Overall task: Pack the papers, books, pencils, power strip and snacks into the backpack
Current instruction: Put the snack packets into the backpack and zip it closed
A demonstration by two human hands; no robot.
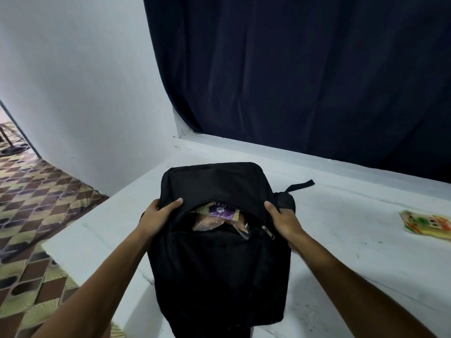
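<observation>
A black backpack (217, 259) lies flat on the white surface (341, 240), its top zipper partly open. Through the opening I see a purple and yellow packet (223, 212) and a clear plastic snack bag (219, 224). My left hand (158, 215) grips the left side of the backpack near the opening, thumb on top. My right hand (280, 218) grips the right side the same way. A zipper pull (268, 232) sits at the right end of the opening. A yellow and green snack packet (427, 224) lies on the surface at the far right.
A dark blue curtain (305, 81) hangs behind the surface along a white ledge (268, 147). A white wall (80, 93) stands on the left. Patterned floor tiles (31, 203) lie below the surface's left edge. A black strap (300, 185) sticks out at the backpack's upper right.
</observation>
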